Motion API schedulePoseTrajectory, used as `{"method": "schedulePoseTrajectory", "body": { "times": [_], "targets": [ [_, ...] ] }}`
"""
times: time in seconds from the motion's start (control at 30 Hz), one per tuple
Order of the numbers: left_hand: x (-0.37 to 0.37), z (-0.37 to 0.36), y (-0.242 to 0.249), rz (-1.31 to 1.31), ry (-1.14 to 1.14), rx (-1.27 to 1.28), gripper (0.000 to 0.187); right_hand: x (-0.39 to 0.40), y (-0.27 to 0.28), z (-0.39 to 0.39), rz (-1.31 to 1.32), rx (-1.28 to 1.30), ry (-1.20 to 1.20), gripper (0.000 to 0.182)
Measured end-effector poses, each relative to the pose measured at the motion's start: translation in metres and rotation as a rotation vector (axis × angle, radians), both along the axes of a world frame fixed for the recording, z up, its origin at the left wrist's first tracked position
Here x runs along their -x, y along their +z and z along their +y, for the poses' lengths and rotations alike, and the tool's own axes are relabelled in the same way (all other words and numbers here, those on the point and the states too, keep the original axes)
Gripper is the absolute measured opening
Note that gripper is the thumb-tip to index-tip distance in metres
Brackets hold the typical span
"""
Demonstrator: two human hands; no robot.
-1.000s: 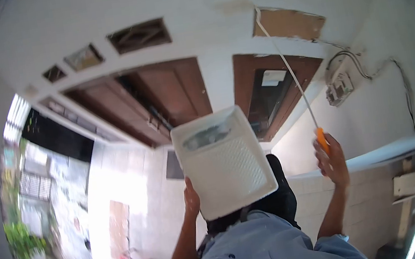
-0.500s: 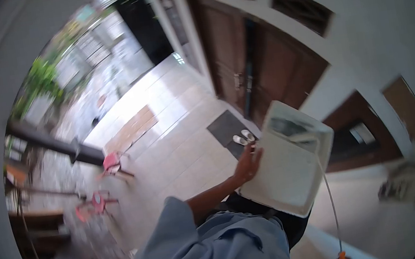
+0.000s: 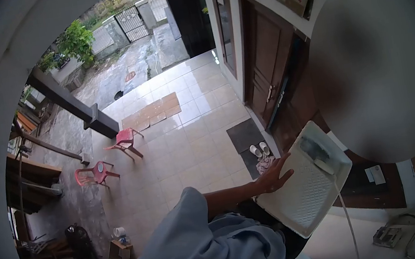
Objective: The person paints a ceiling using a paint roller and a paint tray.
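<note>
A white paint tray [image 3: 296, 204] with a ridged slope sits tilted in front of my body, grey paint pooled in its deep end. My left hand [image 3: 273, 176] lies over the tray's left edge, fingers spread apart. A paint roller [image 3: 324, 166] rests its head in the deep end, and its long thin rod runs down out of the picture at the bottom. My right hand is out of view, as is the roller's handle. What supports the tray from below is mostly hidden.
Two red chairs [image 3: 125, 137] stand left on the tiled floor [image 3: 169, 162]. White shoes [image 3: 259, 149] and a cloth lie on a dark mat [image 3: 243, 134] by the brown doors [image 3: 267, 56]. A dark post [image 3: 102, 122] rises at the porch edge. A blurred patch covers the upper right.
The tray and roller have shifted down and slightly right in view. My left hand's fingers have spread. The right hand and orange handle, visible before at bottom right, have left the view.
</note>
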State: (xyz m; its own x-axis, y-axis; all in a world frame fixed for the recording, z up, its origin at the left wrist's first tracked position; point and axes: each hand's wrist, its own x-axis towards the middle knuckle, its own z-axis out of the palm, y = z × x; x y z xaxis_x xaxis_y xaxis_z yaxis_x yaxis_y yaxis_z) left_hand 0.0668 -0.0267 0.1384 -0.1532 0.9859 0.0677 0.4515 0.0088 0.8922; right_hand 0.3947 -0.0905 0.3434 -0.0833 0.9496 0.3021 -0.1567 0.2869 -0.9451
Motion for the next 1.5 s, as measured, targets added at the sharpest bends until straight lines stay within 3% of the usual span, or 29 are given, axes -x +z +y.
{"method": "schedulePoseTrajectory", "body": {
  "times": [0.2, 0.4, 0.47, 0.57, 0.63, 0.67, 0.73, 0.9, 1.0, 1.27, 1.43, 1.5],
  "targets": [
    [0.001, -0.003, 0.006, 0.011, -0.020, 0.006, 0.063, -0.023, 0.031, -0.013, 0.236, -0.399, 0.017, 0.032],
    [-0.005, 0.003, 0.002, -0.005, 0.002, 0.001, 0.062, -0.016, 0.037, -0.029, 0.300, -0.388, -0.175, 0.034],
    [-0.007, 0.006, -0.009, 0.006, 0.037, -0.009, 0.062, 0.005, 0.052, -0.023, 0.031, -0.461, -0.121, 0.023],
    [-0.005, 0.015, -0.013, -0.118, 0.002, 0.100, 0.062, -0.013, 0.046, -0.039, 0.965, -0.244, -0.856, 0.021],
    [-0.010, 0.017, 0.001, -0.082, 0.044, 0.209, 0.060, -0.017, 0.022, -0.035, 0.767, -0.298, -0.879, 0.025],
    [-0.013, 0.018, 0.003, -0.114, 0.060, 0.271, 0.059, -0.017, 0.009, -0.034, 0.237, -0.325, -0.685, 0.026],
    [-0.013, 0.019, -0.010, -0.065, 0.062, 0.189, 0.056, 0.009, 0.028, -0.014, 0.045, -0.408, -0.276, 0.029],
    [-0.011, 0.016, 0.007, -0.035, 0.029, 0.245, 0.052, -0.009, 0.049, -0.033, 0.159, -0.322, -0.269, 0.025],
    [-0.014, 0.019, 0.008, -0.063, 0.016, 0.236, 0.051, 0.004, 0.033, -0.016, 0.026, -0.363, -0.263, 0.025],
    [-0.017, 0.022, 0.007, -0.036, 0.029, 0.233, 0.051, -0.010, 0.033, -0.019, 0.159, -0.329, -0.281, 0.029],
    [-0.012, 0.021, 0.002, -0.009, 0.028, 0.239, 0.053, -0.018, 0.025, -0.024, 0.050, -0.383, -0.253, 0.029],
    [-0.011, 0.020, 0.004, -0.017, 0.032, 0.251, 0.053, -0.036, 0.027, -0.032, -0.149, -0.273, -0.575, 0.031]
  ]
}}
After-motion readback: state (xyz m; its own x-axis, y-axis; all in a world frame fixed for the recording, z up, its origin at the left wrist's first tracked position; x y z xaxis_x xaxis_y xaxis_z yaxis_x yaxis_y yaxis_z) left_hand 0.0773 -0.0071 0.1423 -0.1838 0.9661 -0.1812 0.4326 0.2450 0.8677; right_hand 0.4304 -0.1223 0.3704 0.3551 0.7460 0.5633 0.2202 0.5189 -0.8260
